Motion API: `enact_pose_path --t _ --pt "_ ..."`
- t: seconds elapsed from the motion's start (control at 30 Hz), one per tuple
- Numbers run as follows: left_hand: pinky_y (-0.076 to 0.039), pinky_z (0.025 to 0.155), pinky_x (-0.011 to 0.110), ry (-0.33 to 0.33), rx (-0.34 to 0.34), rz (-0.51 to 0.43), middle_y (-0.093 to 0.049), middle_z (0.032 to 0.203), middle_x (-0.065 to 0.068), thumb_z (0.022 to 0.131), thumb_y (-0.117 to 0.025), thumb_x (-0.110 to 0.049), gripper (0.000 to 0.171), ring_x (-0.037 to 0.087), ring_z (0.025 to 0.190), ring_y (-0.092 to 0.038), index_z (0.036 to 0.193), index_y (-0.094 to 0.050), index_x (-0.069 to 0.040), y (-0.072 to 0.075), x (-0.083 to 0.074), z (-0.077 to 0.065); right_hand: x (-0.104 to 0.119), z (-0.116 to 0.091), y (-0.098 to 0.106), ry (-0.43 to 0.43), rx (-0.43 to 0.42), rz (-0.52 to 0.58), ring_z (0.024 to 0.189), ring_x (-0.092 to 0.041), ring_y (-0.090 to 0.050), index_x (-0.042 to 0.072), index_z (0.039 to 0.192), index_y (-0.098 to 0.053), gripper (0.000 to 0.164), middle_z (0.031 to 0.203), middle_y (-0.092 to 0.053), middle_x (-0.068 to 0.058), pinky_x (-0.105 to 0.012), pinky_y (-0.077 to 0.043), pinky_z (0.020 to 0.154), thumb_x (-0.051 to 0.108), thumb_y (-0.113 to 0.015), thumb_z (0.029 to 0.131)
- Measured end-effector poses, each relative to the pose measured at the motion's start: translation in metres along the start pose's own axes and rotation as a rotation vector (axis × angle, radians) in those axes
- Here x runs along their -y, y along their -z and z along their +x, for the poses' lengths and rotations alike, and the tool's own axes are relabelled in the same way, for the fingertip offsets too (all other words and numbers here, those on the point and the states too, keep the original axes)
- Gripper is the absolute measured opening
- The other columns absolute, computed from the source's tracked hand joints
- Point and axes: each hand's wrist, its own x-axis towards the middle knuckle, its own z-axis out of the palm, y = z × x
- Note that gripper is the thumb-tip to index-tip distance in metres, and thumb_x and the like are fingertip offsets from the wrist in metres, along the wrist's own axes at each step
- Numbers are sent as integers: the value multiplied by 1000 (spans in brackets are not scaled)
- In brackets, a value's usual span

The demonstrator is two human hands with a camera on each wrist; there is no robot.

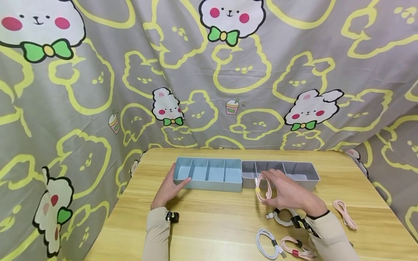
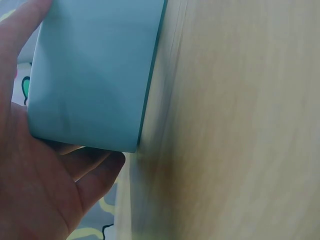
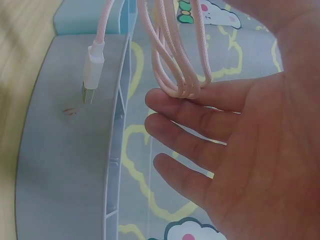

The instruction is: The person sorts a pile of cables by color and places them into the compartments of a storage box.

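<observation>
My left hand (image 1: 168,186) grips the left end of a light-blue divided organizer box (image 1: 209,185), thumb along its front rim. The left wrist view shows the smooth end wall of this box (image 2: 95,75) with fingers wrapped behind it. Between thumb and fingertips, my right hand (image 1: 289,190) pinches a coiled pink charging cable (image 1: 269,187) bound with a yellow tie. The coil is held upright in front of a grey divided organizer box (image 1: 310,184). In the right wrist view the cable's white USB plug (image 3: 93,70) dangles before the grey box's side.
Both boxes stand end to end near the back of the wooden table (image 1: 209,224). Under and beside my right forearm lie a grey-white cable (image 1: 277,220), a white cable (image 1: 259,242) and a pink cable with a red tie (image 1: 287,250). Another pink cable (image 1: 345,214) lies farther right. A patterned curtain (image 1: 202,79) hangs behind.
</observation>
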Motion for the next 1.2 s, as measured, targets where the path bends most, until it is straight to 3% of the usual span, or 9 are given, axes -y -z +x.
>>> enact_pose_path --t 0.97,1.2 --pt "-24 123 71 0 -6 -6 -13 174 18 81 -63 -83 123 46 158 -21 169 -3 -22 1 -1 -1 5 21 19 -13 28 -2 135 -42 -54 -2 149 -49 90 147 -55 -22 -59 -52 106 39 -88 79" --pt "-24 123 71 -1 0 -13 -12 175 17 81 -63 -83 122 45 159 -20 169 -2 -24 1 -1 -1 8 28 23 -14 36 -3 130 -36 -57 3 151 -49 90 142 -58 -17 -55 -54 101 42 -87 80"
